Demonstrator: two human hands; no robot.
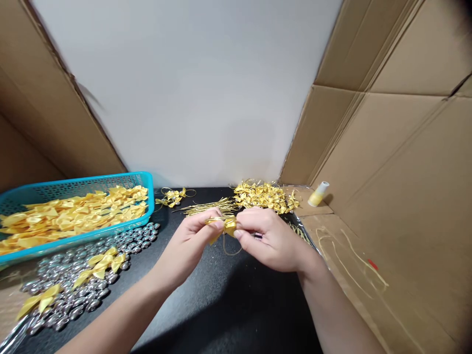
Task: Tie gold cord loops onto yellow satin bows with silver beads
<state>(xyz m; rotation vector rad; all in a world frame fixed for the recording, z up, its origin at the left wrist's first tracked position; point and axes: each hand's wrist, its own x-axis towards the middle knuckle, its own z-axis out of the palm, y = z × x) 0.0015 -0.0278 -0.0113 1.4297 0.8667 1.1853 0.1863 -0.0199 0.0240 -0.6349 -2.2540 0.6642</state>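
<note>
My left hand pinches one side of a yellow ribbon bow, held above the black work surface. On the bow's other side my right hand is closed, thumb and forefinger pressed together at its edge. A thin cord loop hangs below the bow between both hands. Part of the bow is covered by my fingers. Just behind the hands lies a bundle of thin gold ties. Behind my right hand is a heap of yellow bows with cords.
A blue basket of yellow ribbon bows stands at the left. Before it lie many silver beads with several loose bows on top. A few corded bows lie at the back. A thread cone stands right; cardboard walls flank the surface.
</note>
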